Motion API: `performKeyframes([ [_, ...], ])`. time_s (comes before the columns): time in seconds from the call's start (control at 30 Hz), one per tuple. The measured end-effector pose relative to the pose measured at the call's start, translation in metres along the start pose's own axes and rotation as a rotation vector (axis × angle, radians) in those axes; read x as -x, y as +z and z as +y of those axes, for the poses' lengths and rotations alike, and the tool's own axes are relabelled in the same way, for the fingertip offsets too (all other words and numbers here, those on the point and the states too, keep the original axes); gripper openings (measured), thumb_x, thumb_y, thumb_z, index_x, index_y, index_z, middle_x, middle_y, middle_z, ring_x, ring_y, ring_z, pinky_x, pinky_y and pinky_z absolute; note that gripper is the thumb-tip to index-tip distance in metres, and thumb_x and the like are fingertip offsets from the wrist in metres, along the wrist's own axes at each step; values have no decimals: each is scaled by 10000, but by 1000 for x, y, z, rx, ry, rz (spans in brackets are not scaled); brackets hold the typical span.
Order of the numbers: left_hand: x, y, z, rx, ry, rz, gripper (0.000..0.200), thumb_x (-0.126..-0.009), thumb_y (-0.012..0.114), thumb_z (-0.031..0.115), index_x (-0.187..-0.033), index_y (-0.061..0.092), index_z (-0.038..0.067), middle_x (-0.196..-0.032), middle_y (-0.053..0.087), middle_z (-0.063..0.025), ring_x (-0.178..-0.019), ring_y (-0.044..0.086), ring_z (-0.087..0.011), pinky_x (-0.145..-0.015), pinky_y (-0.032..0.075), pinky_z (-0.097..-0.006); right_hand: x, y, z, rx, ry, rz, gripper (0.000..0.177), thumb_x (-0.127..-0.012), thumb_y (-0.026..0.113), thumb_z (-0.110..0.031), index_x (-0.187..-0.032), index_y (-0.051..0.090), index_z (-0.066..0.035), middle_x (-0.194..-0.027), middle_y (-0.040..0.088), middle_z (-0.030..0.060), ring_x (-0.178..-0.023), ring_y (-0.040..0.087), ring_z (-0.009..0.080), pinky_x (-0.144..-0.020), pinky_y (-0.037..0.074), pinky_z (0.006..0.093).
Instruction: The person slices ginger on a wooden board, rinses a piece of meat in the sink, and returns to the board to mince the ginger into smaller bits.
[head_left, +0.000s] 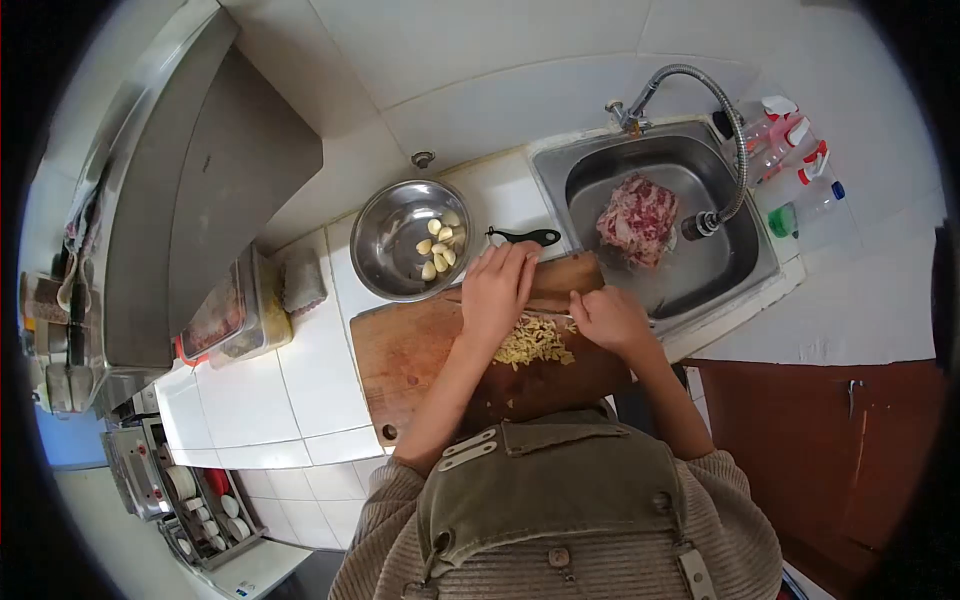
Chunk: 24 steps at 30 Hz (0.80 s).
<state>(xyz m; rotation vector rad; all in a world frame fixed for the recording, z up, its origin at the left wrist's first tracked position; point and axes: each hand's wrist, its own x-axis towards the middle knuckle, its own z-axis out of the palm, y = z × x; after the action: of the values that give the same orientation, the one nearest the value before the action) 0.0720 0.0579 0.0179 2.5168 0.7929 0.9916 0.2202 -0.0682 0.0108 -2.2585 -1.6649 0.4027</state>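
A wooden cutting board (pixel 400 345) carries a pile of finely chopped, pale yellow pieces (pixel 535 342). My left hand (pixel 497 292) lies over the board's upper middle, palm down with fingers stretched forward. To the right of the pile, my right hand (pixel 608 318) is closed around a knife's handle, mostly hidden in the fist. The blade, seen nearly edge-on, points left toward my left hand, which hides its far end. Beyond the board are a steel bowl (pixel 385 245) with several peeled garlic cloves (pixel 441 248) and a black-handled peeler (pixel 535 238).
At right, a steel sink (pixel 745 262) holds raw meat (pixel 638 220) under a flexible faucet (pixel 742 150). Spray bottles (pixel 785 150) stand beyond it. A plastic container (pixel 255 305) and a packet (pixel 302 280) sit at left, near an overhanging metal hood (pixel 240 150). Dishes (pixel 205 520) fill a lower-left rack.
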Motion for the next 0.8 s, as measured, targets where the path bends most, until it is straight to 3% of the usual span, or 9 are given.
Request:
performKeyframes([
  [0.07,15,17,-11,-8,-20,-36,121,-901,638,161,-993,651,83,-855,642,-73,-796,608,-272,-706,469,-390,2,20,12,28,-4,53,435,-922,538,-307,-626,667,-16,-640,631,225,-616,647,398,-620,530,494],
  [0.13,22,19,-11,-23,-38,-66,120,-895,648,146,-996,656,81,-876,664,-82,-800,618,-282,-717,478,-390,15,37,17,83,-164,239,422,-922,542,-296,-630,671,-20,-609,625,209,-588,646,383,-582,531,488],
  [0.23,45,6,2,31,-64,-36,152,-887,657,150,-1021,658,78,-870,663,-97,-819,627,-301,-733,491,-397,35,26,0,37,-114,56,418,-920,542,-277,-606,656,-26,-570,609,198,-546,634,376,-548,532,476],
  [0.37,50,-20,16,75,-156,-131,167,-905,642,182,-1043,645,87,-886,655,-73,-827,622,-271,-719,485,-390,45,12,-11,-5,-166,1,423,-919,542,-268,-582,637,-29,-550,600,193,-514,621,375,-542,537,471],
  [0.43,41,-40,26,48,-78,-101,189,-906,644,185,-1069,644,89,-886,657,-76,-814,625,-269,-706,487,-388,50,5,-18,2,-251,109,438,-920,540,-269,-561,625,-32,-531,587,195,-508,620,371,-536,540,467],
  [0.53,56,-13,0,53,-112,-90,185,-904,648,178,-1066,643,89,-893,660,-75,-812,630,-269,-706,487,-386,42,24,-17,-9,-145,6,445,-922,538,-271,-558,624,-29,-529,585,194,-511,621,370,-535,540,467],
  [0.57,58,-12,5,19,-279,-144,170,-904,645,172,-1054,639,91,-895,659,-82,-819,632,-271,-711,486,-387,44,27,-15,-8,-142,7,445,-922,538,-271,-558,624,-29,-529,585,194,-511,621,370,-535,540,467],
  [0.67,53,-22,8,61,-82,-72,160,-901,647,166,-1042,638,92,-895,659,-79,-811,632,-275,-709,485,-388,48,24,-14,-11,-201,61,451,-924,536,-278,-558,624,-28,-532,585,194,-511,620,369,-538,540,471],
  [0.8,63,-17,7,74,-137,-23,160,-898,649,159,-1043,638,93,-870,646,-72,-797,622,-271,-710,480,-384,52,30,-14,10,-172,14,448,-924,538,-288,-567,633,-34,-549,594,197,-513,623,365,-539,541,471],
])
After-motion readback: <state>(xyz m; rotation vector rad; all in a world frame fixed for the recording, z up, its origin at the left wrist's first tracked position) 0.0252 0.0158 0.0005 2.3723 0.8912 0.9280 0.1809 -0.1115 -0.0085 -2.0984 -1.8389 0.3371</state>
